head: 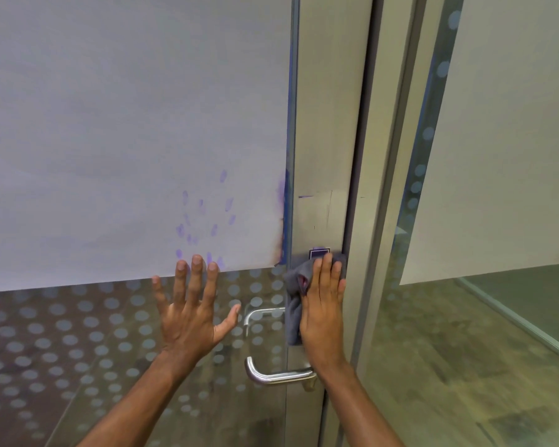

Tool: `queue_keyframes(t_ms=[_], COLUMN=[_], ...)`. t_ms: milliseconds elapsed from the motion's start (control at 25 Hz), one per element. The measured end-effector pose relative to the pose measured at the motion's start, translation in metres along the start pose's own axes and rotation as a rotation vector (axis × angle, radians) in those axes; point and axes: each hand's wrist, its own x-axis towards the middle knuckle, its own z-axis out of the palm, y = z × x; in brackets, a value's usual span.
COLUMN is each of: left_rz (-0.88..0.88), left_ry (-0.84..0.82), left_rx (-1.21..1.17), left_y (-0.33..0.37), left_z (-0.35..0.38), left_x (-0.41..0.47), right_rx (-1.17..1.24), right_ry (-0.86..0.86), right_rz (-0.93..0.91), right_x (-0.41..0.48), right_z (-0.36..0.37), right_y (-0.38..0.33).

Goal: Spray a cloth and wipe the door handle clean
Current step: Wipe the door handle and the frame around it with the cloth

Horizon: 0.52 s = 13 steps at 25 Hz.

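Head view: right hand (323, 304) lies flat on the metal door frame (329, 140), pressing a grey cloth (296, 285) against it — fingers straight and together, palm pinning the cloth, not curled round it. Cloth sits just above the steel door handle (271, 377), not on it. Left hand (191, 317) is spread wide on the dotted glass (62, 343), holding nothing — likely bracing the door so it doesn't swing under wiping pressure. No spray bottle in view. My read: the wipe is at the frame; the handle itself is not yet covered.
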Motion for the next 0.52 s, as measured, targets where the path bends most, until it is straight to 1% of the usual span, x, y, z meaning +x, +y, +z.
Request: queue_keyframes(t_ms=[80,160,240,320,400,480,520], left_rz=[0.002,0.004,0.004,0.008,0.012,0.011,0.010], left_ry=[0.004,0.013,0.013,0.023,0.030,0.027,0.029], left_rx=[0.006,0.011,0.006,0.010,0.020,0.016,0.016], left_y=[0.001,0.002,0.002,0.002,0.002,0.002,0.002], left_z=[0.000,0.000,0.000,-0.001,-0.001,-0.002,-0.002], left_x=[0.000,0.001,0.002,0.002,0.002,0.002,0.002], right_rx=[-0.090,-0.106,-0.085,-0.009,0.007,0.013,0.013], right_ry=[-0.110,-0.131,-0.068,0.015,0.107,0.186,0.196], right_rz=[-0.044,-0.063,-0.075,-0.050,-0.045,-0.125,-0.179], right_x=[-0.029,-0.032,-0.011,0.025,0.061,0.076,0.075], right_z=[0.005,0.004,-0.004,-0.011,-0.014,-0.013,-0.011], right_y=[0.011,0.015,0.010,0.000,-0.004,-0.002,0.000])
